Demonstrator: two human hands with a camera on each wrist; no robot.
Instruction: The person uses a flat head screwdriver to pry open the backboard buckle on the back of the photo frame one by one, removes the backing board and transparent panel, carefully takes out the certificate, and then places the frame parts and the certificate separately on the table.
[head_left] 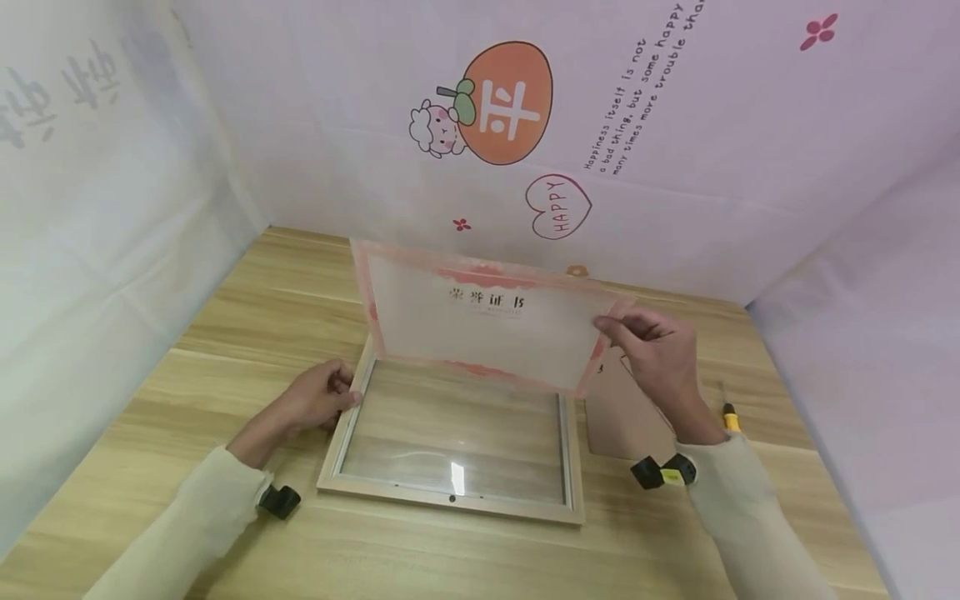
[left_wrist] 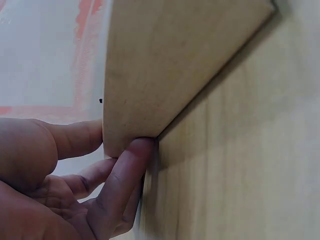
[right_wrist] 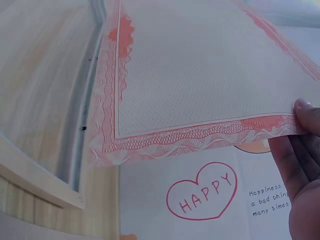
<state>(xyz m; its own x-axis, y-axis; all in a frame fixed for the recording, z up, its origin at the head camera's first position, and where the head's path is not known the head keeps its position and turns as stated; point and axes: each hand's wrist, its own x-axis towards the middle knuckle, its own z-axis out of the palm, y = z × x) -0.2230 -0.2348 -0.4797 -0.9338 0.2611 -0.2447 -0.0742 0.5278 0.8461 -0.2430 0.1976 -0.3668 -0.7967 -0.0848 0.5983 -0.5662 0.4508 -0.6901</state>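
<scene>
A light wooden picture frame (head_left: pixel 390 492) lies on the table, with a see-through pane inside its rim and the wood grain showing through. My left hand (head_left: pixel 318 398) grips its left rail; in the left wrist view the thumb (left_wrist: pixel 77 140) presses one face while fingers curl at the lower edge. Above the frame's far side, a certificate (head_left: pixel 480 337) with a pink-red patterned border stands tilted up, Chinese characters near its top. Its right edge is pinched between thumb and fingers of my right hand (head_left: pixel 660 350). The frame's far rail is hidden behind the sheet.
Right of the frame lies a brown board (head_left: pixel 626 421), partly under the right forearm. Farther right is a screwdriver (head_left: pixel 730 417) with a yellow and black handle. A printed cloth wall (head_left: pixel 360 158) closes off the back, and pale cloth hangs at both sides.
</scene>
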